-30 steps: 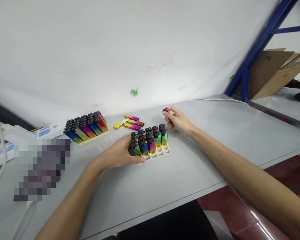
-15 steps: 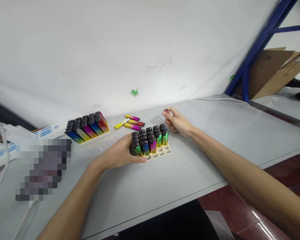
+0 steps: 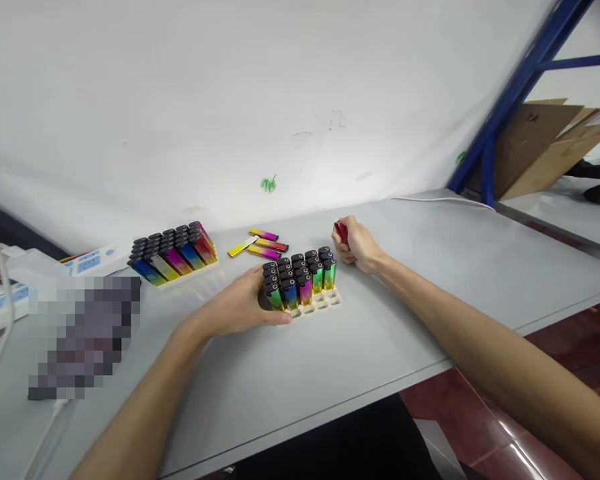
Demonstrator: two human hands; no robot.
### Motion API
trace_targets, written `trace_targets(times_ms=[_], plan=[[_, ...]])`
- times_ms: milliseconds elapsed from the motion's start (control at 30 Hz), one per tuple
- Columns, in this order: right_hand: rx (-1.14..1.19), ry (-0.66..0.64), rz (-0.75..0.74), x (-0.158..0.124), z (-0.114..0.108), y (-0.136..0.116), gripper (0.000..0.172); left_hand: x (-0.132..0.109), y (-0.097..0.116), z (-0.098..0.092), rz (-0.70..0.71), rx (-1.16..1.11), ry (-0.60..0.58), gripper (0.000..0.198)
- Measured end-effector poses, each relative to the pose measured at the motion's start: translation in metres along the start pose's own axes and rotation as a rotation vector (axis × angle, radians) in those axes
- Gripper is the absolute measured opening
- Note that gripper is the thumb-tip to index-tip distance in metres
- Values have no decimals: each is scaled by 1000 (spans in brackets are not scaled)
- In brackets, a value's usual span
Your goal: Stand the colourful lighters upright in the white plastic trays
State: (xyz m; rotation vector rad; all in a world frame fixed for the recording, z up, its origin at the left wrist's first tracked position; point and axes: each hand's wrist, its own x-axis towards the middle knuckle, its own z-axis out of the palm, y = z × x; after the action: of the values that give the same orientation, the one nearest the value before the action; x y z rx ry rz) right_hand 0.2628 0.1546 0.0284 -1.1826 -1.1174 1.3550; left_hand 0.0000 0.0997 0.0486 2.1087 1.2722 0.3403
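Note:
My left hand [image 3: 243, 303] is closed around the left end of a cream lighter tray [image 3: 323, 303], its thumb along the front edge. Upright lighters [image 3: 305, 290] with black tops and green, blue and pink bodies fill the rear rows; several holes along the front are bare. To the right of the tray and behind it, my right hand [image 3: 356, 243] is closed on a red lighter [image 3: 341, 231], whose lower part the fingers hide. Several loose lighters [image 3: 267, 253], yellow with pink, red or silver, lie on the table behind the tray.
A second tray [image 3: 190, 275] packed with lighters [image 3: 173, 257] stands at the back left. Nearer me on the left are a blurred-out dark object [image 3: 85, 340] with a white cable, and white power strips [image 3: 93, 263]. A white wall backs the grey table [image 3: 300, 387]; a blue frame [image 3: 487, 167] rises at right.
My right hand has shifted slightly to the right and turned, so more of the red lighter shows. My left hand stays on the tray.

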Motion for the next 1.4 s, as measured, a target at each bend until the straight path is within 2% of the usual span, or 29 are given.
trace_targets(times_ms=[200,700,933,1133,1400], plan=[[17,27,20,0,0,2,47,0,1,0,3,-15,-10,75],[-41,-5,-30,4,-1,5,39,1,0,0,8,-5,-4,77],[-17,25,-5,3,-2,6,47,1,-2,0,-3,-18,-23,77],[-27,-10,-120,2,-4,4,39,2,-2,-1,-18,-24,-41,74],[-153,-129,-343,-10,-21,-22,34,2,-1,-1,-16,-41,-36,79]])
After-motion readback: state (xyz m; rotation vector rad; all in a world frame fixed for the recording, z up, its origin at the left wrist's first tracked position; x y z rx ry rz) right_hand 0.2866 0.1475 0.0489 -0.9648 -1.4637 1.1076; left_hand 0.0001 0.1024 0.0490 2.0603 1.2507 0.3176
